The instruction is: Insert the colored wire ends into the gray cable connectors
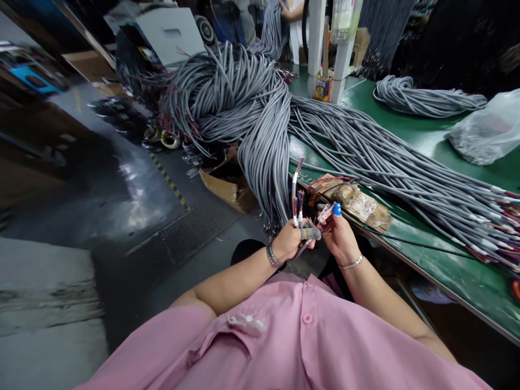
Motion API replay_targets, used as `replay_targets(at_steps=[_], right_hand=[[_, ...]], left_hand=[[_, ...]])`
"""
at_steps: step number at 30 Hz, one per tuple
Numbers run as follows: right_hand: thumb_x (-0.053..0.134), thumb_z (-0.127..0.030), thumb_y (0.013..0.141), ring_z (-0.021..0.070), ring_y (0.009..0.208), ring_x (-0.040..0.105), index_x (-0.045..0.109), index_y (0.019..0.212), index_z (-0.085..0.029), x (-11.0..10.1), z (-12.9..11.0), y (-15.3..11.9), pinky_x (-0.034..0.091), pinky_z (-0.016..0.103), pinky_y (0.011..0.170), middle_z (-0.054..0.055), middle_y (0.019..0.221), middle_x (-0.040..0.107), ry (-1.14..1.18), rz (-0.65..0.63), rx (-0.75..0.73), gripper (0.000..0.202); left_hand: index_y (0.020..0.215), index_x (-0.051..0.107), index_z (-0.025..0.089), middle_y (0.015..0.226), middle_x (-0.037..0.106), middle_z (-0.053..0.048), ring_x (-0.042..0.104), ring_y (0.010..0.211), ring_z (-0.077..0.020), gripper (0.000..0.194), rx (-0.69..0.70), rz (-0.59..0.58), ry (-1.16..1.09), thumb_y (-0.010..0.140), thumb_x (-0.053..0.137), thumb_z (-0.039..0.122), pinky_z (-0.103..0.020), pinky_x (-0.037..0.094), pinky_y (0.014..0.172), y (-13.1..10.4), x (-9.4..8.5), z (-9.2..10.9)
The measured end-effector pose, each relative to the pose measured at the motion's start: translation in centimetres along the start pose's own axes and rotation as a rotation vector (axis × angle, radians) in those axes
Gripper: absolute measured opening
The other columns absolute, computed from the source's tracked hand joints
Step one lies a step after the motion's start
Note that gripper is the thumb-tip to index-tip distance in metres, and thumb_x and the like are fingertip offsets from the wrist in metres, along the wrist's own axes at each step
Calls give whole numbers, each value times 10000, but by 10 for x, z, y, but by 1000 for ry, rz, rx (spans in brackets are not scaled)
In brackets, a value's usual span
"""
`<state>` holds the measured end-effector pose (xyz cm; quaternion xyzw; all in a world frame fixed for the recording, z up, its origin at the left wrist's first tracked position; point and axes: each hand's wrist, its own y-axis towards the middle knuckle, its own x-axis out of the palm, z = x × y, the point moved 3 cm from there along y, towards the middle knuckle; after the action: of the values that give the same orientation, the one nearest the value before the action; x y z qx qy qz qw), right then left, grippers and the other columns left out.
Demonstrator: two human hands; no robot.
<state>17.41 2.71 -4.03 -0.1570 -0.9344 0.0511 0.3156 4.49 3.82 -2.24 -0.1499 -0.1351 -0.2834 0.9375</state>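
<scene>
Gripping grey cables [293, 190], my left hand [289, 238] was curled closed; my right hand [340, 235] pinched a pinkish piece [324, 213] — plastic bag [489, 130] on bench [426, 132], contents indistinct.

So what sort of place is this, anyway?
It looks like a cable workshop or factory floor: a big heap of grey cables, more cables laid along a green workbench, and yellow-and-black striped tape on the floor.
</scene>
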Motion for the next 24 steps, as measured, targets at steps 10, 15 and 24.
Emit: replay_targets(at_steps=[10,15,24], right_hand=[[560,-674,766,123,610,559,640,817,-211,1,-9,-10,491,256,576,27,808,667,20,-129,174,472],[616,-559,791,112,616,542,651,840,-218,3,-12,-12,494,236,574,7,801,652,-22,-103,100,346],[656,-515,779,125,622,541,638,788,-217,1,-6,-8,480,255,575,2,742,636,3,-58,74,299]], left_hand=[[657,635,124,496,594,-34,472,413,-89,258,53,54,-10,678,737,360,-230,279,433,-20,-4,3],[659,639,122,482,591,-26,477,415,-88,237,109,140,-34,688,730,339,-228,256,427,-20,-2,7],[625,613,121,462,581,-23,464,392,-80,263,107,135,-86,677,731,350,-220,233,408,-7,1,2]])
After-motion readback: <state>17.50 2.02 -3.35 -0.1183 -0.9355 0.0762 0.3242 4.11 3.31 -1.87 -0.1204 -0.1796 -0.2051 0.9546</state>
